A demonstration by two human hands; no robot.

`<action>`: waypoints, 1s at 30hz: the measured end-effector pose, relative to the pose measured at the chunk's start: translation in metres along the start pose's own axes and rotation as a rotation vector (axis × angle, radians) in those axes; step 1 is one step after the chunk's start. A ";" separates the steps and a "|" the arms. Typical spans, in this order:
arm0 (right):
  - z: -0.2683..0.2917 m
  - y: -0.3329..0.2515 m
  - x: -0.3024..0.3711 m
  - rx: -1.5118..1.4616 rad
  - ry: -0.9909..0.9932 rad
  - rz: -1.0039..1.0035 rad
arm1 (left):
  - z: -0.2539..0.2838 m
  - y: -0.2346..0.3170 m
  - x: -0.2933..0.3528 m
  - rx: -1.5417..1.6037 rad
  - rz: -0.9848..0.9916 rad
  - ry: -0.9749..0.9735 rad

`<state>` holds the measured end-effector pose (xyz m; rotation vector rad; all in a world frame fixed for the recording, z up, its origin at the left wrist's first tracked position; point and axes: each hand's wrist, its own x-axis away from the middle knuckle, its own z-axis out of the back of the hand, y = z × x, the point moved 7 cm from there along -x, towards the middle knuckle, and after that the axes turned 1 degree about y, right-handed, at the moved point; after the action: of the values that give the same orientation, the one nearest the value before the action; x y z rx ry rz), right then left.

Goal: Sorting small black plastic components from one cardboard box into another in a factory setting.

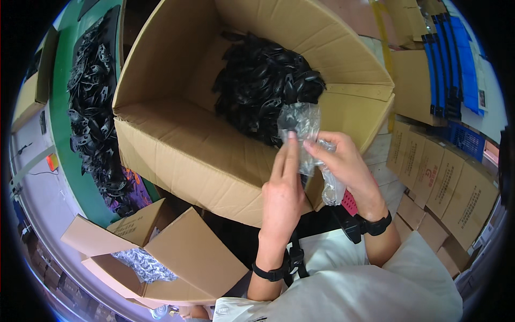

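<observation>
Right hand pinches clear plastic bag over near right corner of large carton; left hand touches it, fingers straight, grip unclear. Small carton: shiny packets, seemingly done. Black plastic parts heaped loose, apparently left.

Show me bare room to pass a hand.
Inside the big box, bare cardboard flanks the black heap left and right. The green table has a thin bare strip left of its black pieces. Crowded: around the left hand, right hand and clear bag; the plastic-filled small box; the stacked cartons.
</observation>
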<state>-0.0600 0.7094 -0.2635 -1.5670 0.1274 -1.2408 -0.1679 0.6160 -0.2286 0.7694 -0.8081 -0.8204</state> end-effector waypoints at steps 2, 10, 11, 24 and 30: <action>0.006 0.002 0.004 0.095 -0.002 -0.115 | 0.003 -0.005 -0.002 -0.017 0.042 0.046; 0.021 -0.014 0.006 0.066 0.272 0.205 | 0.006 -0.002 0.008 -0.078 -0.080 0.186; 0.029 -0.016 0.011 0.016 0.397 0.248 | 0.006 -0.006 0.009 -0.076 -0.077 0.183; 0.041 -0.027 0.016 -0.010 0.203 0.220 | 0.004 -0.048 0.010 0.792 0.470 -0.106; 0.037 -0.012 0.008 -0.529 0.126 0.051 | -0.018 -0.041 0.011 0.994 0.530 -0.254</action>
<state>-0.0346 0.7334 -0.2446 -1.9152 0.6147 -1.3315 -0.1615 0.5926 -0.2675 1.2424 -1.6035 0.0194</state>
